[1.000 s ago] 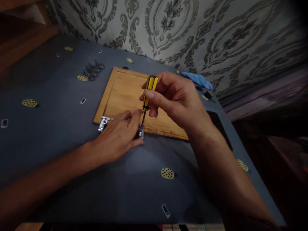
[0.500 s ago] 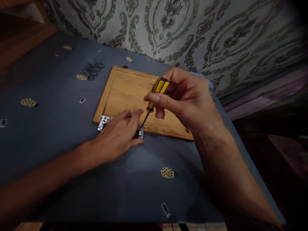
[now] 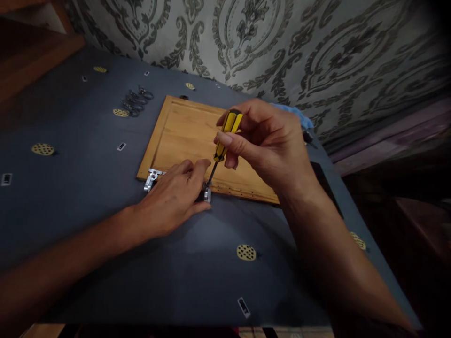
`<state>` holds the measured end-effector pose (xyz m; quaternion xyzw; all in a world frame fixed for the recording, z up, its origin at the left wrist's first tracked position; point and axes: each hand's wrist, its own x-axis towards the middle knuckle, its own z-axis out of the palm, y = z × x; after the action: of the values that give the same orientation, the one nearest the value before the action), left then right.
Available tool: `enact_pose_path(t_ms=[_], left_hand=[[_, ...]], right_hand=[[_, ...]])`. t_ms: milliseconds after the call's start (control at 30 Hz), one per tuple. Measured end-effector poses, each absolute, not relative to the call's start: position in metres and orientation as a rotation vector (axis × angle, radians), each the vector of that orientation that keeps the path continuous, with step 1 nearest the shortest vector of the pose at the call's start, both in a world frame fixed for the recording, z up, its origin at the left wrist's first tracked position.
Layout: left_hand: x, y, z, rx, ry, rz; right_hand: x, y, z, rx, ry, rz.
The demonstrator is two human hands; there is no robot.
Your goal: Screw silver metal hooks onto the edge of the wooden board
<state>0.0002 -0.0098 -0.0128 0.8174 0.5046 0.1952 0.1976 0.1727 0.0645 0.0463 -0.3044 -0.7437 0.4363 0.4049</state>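
Along the near edge of the wooden panel (image 3: 186, 131), both hands are close together; the left hand (image 3: 172, 197) lies across that edge, fingers bent and bunched, thumb alongside a silver hinge (image 3: 207, 194); the right hand (image 3: 269, 141) hangs above the panel, thumb and fingertips pinching a yellow-and-black screwdriver (image 3: 230, 124), its shaft slanting down to that hinge; grey tablecloth (image 3: 158, 277) stretches broadly on the panel's near side and to its left; past the far edge runs a narrower strip of it, then patterned wallpaper (image 3: 253, 42); rightward of the panel, the table's edge slants away just past a flat dark object (image 3: 327, 188).

Now the surfaces: the panel is honey-coloured grained wood, a raised border framing its sunken middle, small dark holes dotting the near edge; a second hinge (image 3: 151, 178), shiny and bent-shaped, sits at the panel's near left corner; the screwdriver's handle is ridged and chunky; left of the panel's far left corner lies a row of dark looped pieces (image 3: 136, 101); off its far right corner, a crumpled blue cloth (image 3: 299, 116).

Harder to read: the right hand and wrist cover the panel's right end, the forearm part of the flat dark object; the left hand hides whatever is under its palm, so I cannot tell whether those fingers grip anything; the screwdriver's tip is lost in shadow at the hinge.
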Motion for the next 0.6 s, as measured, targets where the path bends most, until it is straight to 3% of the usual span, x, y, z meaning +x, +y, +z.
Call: enact_pose_path(t_ms=[600], left_hand=[[0.000,-0.010,-0.014,2.315,1.416,0.570]], right_hand=[[0.186,0.057,0.064,-0.744,-2.042,1.213]])
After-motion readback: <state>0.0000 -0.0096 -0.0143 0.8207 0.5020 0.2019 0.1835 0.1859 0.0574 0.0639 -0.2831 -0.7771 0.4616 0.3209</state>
